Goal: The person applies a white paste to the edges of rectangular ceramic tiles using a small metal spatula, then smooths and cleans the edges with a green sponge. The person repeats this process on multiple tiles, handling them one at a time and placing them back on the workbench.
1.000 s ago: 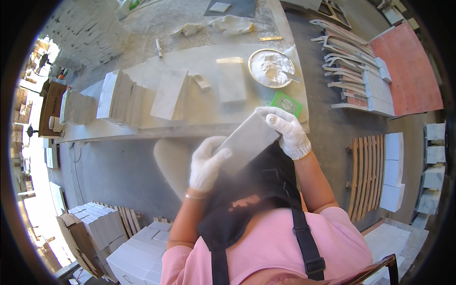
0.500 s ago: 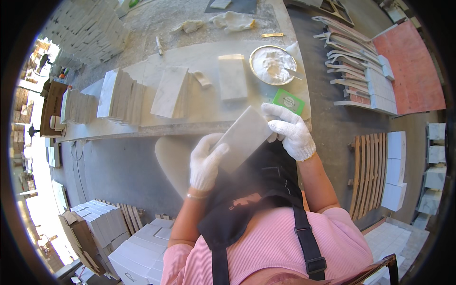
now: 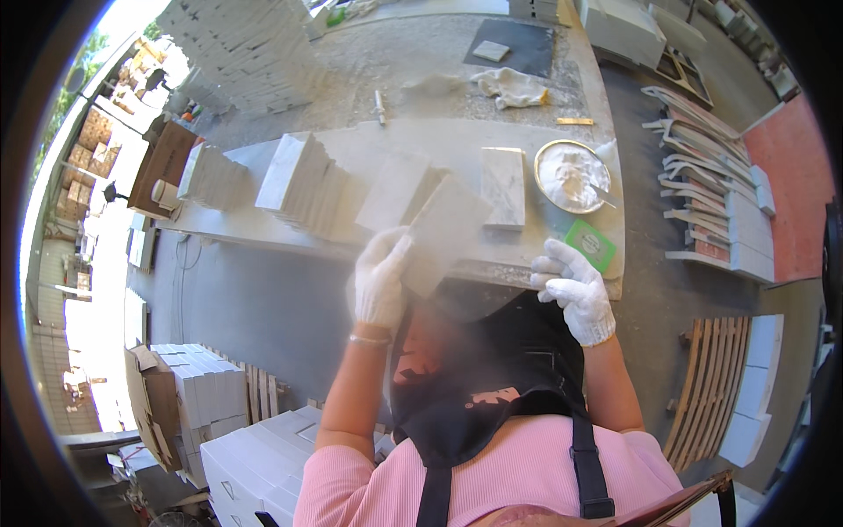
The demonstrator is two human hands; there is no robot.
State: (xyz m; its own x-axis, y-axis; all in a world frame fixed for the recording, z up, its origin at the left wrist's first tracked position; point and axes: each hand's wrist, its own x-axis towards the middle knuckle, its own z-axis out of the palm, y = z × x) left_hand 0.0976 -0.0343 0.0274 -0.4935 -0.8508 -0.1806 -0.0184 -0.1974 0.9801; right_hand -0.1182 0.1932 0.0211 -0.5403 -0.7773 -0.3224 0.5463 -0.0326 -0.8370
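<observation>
My left hand (image 3: 379,279), in a white knit glove, grips the lower left edge of a pale marble tile (image 3: 450,230). The tile is held tilted over the table's front edge, hazy with dust or blur. Apart from it, to the right, is my right hand (image 3: 576,294), also gloved, its fingers loosely bent and spaced, with nothing visible in them. It is nearest to a green box (image 3: 589,247). Behind the held tile, partly hidden, leans a stack of tiles (image 3: 395,189). One more tile group (image 3: 503,187) lies between that and a round bowl of white powder or paste (image 3: 571,172).
Stacks of tiles (image 3: 294,180) stand along the table (image 3: 255,230) at left. A marker-like stick (image 3: 379,107), a crumpled glove (image 3: 512,89) and a dark mat (image 3: 498,60) lie farther back. At right are a wooden pallet (image 3: 708,391) and a rack of slabs (image 3: 702,176); white boxes (image 3: 263,465) stand lower left.
My left hand has raised the tile away from me, toward the table. My right hand has come off the tile and is now apart from it. The whole view has shifted.
</observation>
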